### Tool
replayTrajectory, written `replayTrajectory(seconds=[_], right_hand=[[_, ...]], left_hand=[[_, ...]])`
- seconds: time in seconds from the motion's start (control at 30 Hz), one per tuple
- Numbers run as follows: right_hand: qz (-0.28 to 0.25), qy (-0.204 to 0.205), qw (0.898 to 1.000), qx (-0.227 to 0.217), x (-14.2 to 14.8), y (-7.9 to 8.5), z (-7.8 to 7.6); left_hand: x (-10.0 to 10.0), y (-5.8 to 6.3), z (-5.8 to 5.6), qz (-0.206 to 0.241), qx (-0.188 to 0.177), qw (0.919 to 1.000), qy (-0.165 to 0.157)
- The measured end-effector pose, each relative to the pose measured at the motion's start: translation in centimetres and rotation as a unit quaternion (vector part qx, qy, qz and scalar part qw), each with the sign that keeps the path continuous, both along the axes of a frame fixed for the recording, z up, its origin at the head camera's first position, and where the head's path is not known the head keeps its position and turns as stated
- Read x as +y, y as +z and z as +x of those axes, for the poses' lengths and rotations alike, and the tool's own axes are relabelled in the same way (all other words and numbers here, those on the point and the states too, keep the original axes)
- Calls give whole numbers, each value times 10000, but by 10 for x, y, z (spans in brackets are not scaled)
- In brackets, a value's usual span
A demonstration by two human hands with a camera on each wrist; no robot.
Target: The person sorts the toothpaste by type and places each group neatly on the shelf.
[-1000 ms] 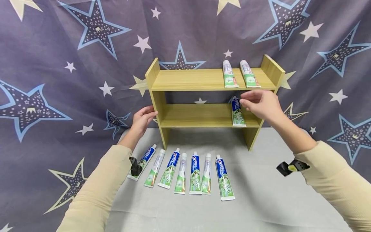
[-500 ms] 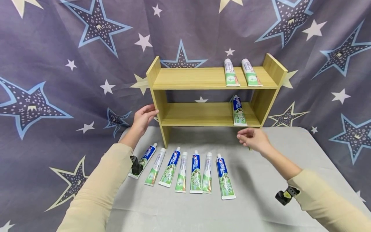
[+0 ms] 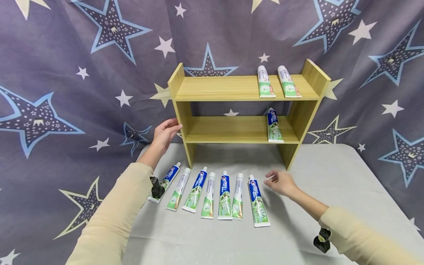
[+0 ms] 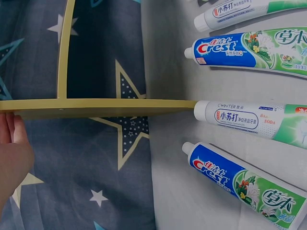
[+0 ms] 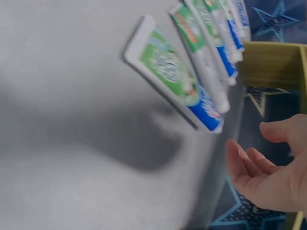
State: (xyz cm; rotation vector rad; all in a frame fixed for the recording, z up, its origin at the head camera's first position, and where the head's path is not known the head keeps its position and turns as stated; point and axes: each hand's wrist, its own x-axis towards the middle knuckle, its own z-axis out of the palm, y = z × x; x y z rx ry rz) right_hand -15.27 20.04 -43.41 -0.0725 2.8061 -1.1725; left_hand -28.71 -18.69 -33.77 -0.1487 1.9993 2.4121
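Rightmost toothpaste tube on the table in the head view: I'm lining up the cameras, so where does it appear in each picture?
Head: the toothpaste tube lies right of and below centre, just left of the right hand.
Left wrist: not in it.
Right wrist: the toothpaste tube is in the upper middle, slightly blurred.
Shared landmark: the wooden shelf, visible in all three.

Smooth wood-grain shelf (image 3: 228,129), glossy plastic-looking toothpaste tubes (image 3: 260,202), matt cloth backdrop (image 3: 218,29)
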Motion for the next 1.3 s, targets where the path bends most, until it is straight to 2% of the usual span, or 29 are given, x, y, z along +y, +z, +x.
replayTrajectory(seconds=[0.1,0.2,0.37,0.5,0.6,0.83,1.07,1.3], right_hand=[[201,-70,9998,-6,-5,-13,4],[188,-125,9996,-146,-11,-24,7],[139,-114,9991,-395,-22,-37,10],[222,-142,9988,-412,-26,-44,9],[282,-202,9984,-443,-27,-47,7],[147,-491,9953,-817,-29,-48,2],[-324,-892,9843,-1489,-33,-51,3],[-293,-1098,9765,-1833,-41,-47,2]], left_hand=[[0,0,0,-33,-10,10000,4],[0,-1,0,32,18,10000,16],[0,-1,0,100,48,9999,12],[0,-1,0,38,-4,10000,-11],[0,0,0,28,-3,10000,7],[1,0,-1,64,23,10000,-41],[2,1,-1,-7,-1,10000,-42],[1,0,0,65,4,10000,-16]])
